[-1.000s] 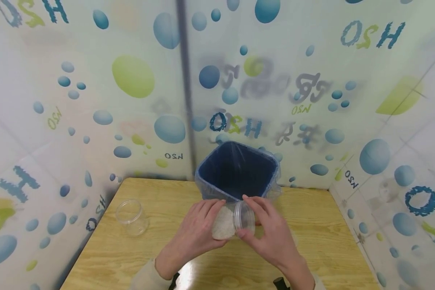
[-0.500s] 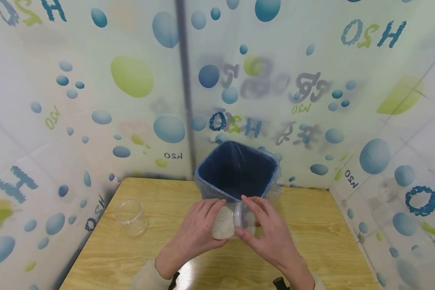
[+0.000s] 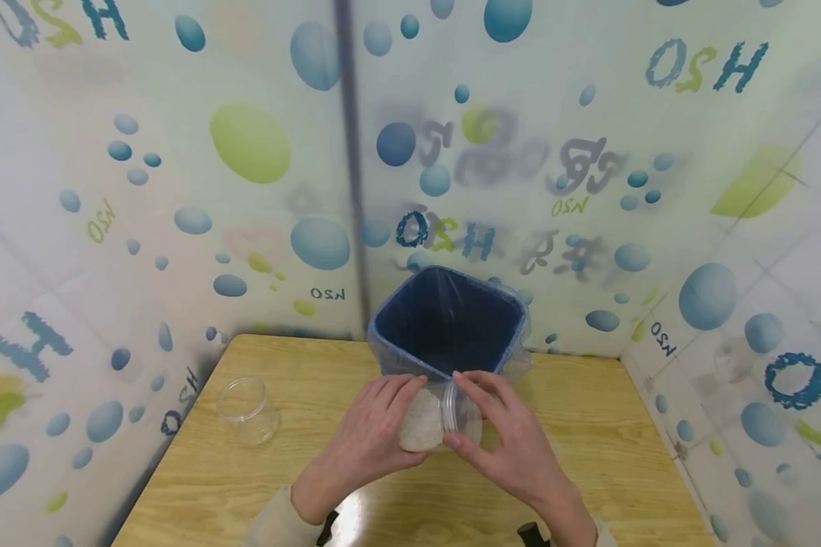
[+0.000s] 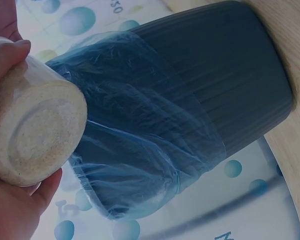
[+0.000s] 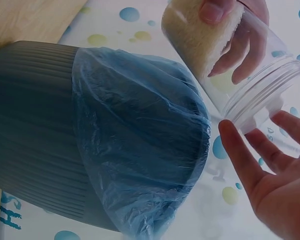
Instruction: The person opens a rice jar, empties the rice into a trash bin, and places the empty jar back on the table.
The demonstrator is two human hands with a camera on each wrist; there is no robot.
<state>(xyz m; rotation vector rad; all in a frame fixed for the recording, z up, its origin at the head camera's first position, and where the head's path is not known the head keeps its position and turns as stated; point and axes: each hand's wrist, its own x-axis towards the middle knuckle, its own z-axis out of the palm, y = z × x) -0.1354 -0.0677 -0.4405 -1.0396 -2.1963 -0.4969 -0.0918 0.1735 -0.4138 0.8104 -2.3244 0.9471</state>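
So the left hand (image 3: 372, 429) has its fingers and thumb wrapped round a clear jar (image 3: 420, 422) that's tipped over on its side. There's white grain in it, looks like rice, packed against the base end, and that end points at the left palm. The right hand (image 3: 513, 437) has the mouth end, thumb and fingers spread around a clear plastic piece (image 3: 468, 416) at the ridged rim. Can't tell if that bit is a lid or a second jar, everything's see-through there. So the jar sits right between the two hands, held up over the wooden table (image 3: 609, 425).

Just past the fingertips there's a dark blue bin (image 4: 230, 75), standing upright and open, with a thin plastic bag (image 4: 135, 135) folded down over its rim. Can't really tell if the fingertips touch it.

Off to the left of the left hand, well apart, another clear jar (image 3: 260, 425) stands upright on the table. Past the bin is a pale wall (image 3: 178, 304) with blue and green bubbles and H2O lettering.
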